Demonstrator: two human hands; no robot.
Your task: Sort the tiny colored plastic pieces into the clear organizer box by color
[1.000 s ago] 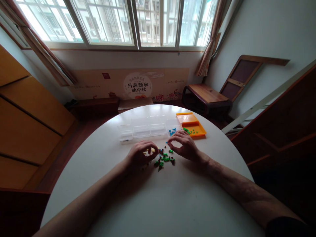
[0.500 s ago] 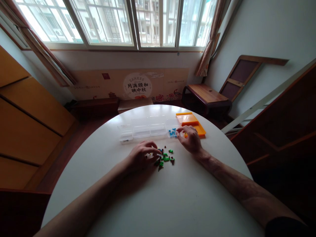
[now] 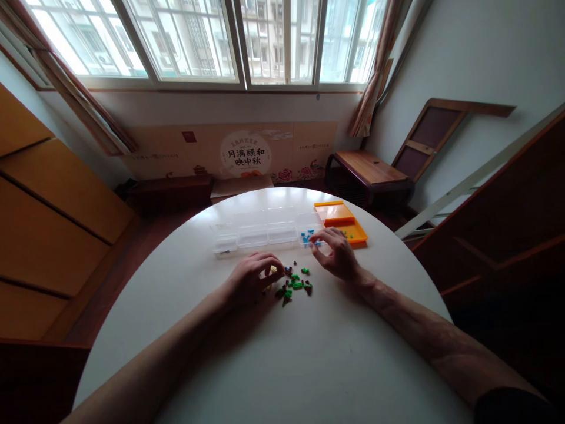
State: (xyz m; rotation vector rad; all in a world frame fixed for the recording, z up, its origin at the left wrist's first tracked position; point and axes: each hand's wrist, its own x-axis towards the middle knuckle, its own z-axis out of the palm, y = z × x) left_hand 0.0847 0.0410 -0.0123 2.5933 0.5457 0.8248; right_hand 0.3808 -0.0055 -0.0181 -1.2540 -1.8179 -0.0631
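My left hand (image 3: pixel 253 280) rests on the table at the left side of a pile of small toy bricks (image 3: pixel 296 285) in green, brown and blue. Its thumb and index finger come together at the pile; what is between them, if anything, is hidden. Pale yellow bricks (image 3: pixel 273 269) show under its fingers. Over the front right of a clear compartment box (image 3: pixel 282 233), my right hand (image 3: pixel 338 253) hovers with thumb and index finger curved and a gap between them. Blue bricks (image 3: pixel 305 237) lie in the right compartment, near its fingertips.
An orange tray (image 3: pixel 359 234) with a few small green pieces stands behind my right hand, touching or close to the clear box. All this is on a round white table (image 3: pixel 282 365). A wooden stool (image 3: pixel 371 168) stands beyond the far right edge.
My right hand has shifted slightly left and toward me, showing green pieces in the orange tray. My left fingers have drawn in a little, uncovering pale yellow bricks.
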